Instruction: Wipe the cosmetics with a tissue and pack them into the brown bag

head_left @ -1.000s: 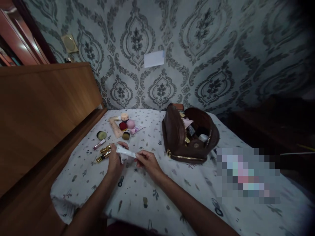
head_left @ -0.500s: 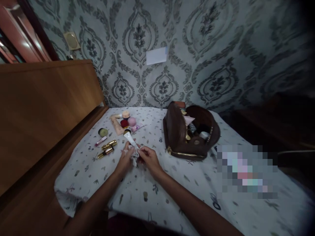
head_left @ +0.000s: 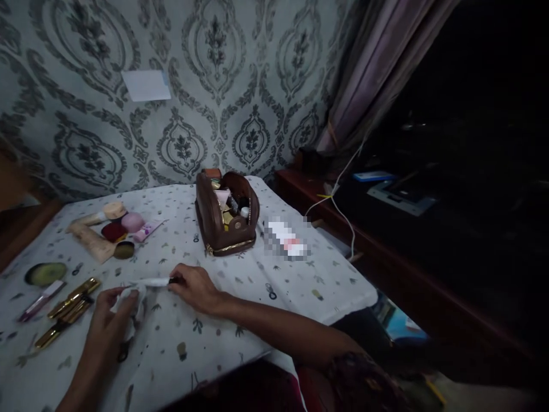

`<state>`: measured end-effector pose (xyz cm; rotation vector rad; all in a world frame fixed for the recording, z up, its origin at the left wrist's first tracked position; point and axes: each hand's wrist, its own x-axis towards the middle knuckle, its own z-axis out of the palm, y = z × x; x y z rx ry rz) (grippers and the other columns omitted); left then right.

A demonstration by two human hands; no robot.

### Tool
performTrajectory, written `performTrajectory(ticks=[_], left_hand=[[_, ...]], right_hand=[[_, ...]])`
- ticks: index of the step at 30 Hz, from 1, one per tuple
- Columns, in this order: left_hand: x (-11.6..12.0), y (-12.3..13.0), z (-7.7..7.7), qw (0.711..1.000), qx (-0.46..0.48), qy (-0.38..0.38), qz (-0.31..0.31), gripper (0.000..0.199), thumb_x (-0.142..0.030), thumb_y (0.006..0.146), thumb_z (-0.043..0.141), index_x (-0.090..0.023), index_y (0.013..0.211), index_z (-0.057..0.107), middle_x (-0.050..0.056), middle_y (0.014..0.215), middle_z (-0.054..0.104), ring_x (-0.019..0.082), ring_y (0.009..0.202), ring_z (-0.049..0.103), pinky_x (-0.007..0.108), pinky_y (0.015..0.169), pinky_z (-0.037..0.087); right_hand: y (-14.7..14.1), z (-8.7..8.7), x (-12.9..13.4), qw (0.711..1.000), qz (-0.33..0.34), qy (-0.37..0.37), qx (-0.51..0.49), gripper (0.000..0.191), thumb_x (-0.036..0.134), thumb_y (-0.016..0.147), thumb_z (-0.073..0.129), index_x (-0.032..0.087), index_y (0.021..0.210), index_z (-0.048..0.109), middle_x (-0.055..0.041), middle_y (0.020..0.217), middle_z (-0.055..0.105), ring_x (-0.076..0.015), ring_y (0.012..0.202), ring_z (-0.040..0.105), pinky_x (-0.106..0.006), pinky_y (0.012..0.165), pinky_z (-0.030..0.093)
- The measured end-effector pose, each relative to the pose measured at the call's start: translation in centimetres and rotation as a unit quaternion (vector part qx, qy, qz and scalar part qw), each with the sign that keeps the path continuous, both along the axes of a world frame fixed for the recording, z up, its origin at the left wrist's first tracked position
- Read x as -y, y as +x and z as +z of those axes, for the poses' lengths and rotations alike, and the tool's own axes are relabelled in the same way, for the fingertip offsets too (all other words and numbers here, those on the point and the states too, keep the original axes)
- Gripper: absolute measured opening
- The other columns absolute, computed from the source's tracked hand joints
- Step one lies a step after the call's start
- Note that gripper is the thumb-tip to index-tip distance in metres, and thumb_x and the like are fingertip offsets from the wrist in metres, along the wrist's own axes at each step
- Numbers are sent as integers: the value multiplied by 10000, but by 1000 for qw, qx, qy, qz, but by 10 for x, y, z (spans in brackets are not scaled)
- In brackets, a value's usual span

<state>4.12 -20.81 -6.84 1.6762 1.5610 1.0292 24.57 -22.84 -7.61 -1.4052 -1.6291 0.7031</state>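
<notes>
My left hand (head_left: 109,320) is closed on a crumpled white tissue (head_left: 136,309) over the patterned cloth at the lower left. A white tube (head_left: 155,282) with a dark end lies level between my hands. The fingers of my right hand (head_left: 193,286) pinch its dark end, and its other end points toward the tissue. Left of my left hand are gold cosmetic tubes (head_left: 74,297), a pink lip gloss (head_left: 42,300) and a round green item (head_left: 46,274).
An open brown bag (head_left: 227,214) holding cosmetics stands beyond my right hand. A pink sponge (head_left: 132,222), a beige tube (head_left: 92,241) and a purple-white tube (head_left: 148,230) lie at the back left. A blurred-out item (head_left: 286,238) lies right of the bag, near a white cable (head_left: 343,220).
The view has swung right. My right hand has moved away from my left and now holds the white tube, which was upright at the tissue before. The tissue stays in my left hand.
</notes>
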Motion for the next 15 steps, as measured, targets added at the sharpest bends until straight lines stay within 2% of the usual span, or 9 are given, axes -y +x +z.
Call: performTrajectory(ticks=[2, 3, 5, 7, 9, 12, 15], left_hand=[[6, 5, 6, 998, -50, 16, -19, 397, -578, 758, 586, -220, 930, 582, -2, 803, 605, 164, 562, 505, 281, 514, 411], [8, 8, 8, 996, -65, 47, -37, 372, -550, 767, 575, -217, 934, 581, 8, 819, 615, 182, 607, 538, 291, 541, 433], [11, 13, 12, 984, -100, 122, -84, 254, -425, 804, 541, -211, 931, 594, 37, 874, 631, 223, 784, 594, 323, 690, 487], [13, 18, 13, 969, -134, 160, -133, 172, -281, 818, 502, -214, 936, 609, 50, 911, 632, 231, 893, 596, 339, 798, 492], [14, 24, 13, 955, -180, 173, -162, 280, -130, 787, 469, -212, 1014, 610, 56, 969, 618, 224, 960, 577, 344, 861, 480], [15, 36, 15, 929, -263, 183, -186, 444, -14, 725, 442, -217, 1088, 598, 59, 1018, 587, 227, 1013, 539, 355, 882, 474], [15, 47, 18, 898, -350, 174, -205, 432, 17, 722, 444, -210, 1053, 604, 75, 1047, 578, 253, 1030, 510, 375, 844, 487]], right_hand=[[3, -2, 2, 997, 8, 9, 72, 111, 180, 814, 708, 203, 895, 635, 14, 825, 638, -140, 773, 562, -242, 717, 419], [4, -3, 2, 995, 14, 16, 101, 109, 174, 810, 712, 200, 878, 631, 2, 840, 638, -154, 809, 562, -255, 740, 420], [4, -5, 1, 989, 28, 34, 140, 100, 154, 810, 707, 195, 846, 624, -22, 873, 636, -181, 892, 552, -279, 785, 418], [3, -8, -1, 986, 30, 42, 157, 91, 161, 816, 707, 185, 828, 620, -36, 871, 622, -192, 902, 535, -297, 798, 413], [2, -10, -3, 985, 30, 51, 161, 82, 176, 826, 704, 182, 828, 622, -41, 868, 613, -197, 901, 524, -307, 800, 408], [2, -12, -3, 984, 28, 62, 164, 62, 198, 842, 690, 188, 838, 629, -39, 864, 609, -196, 886, 522, -308, 783, 408], [3, -12, -3, 982, 24, 62, 175, 72, 142, 827, 682, 191, 849, 632, -40, 876, 618, -196, 890, 530, -309, 785, 411]])
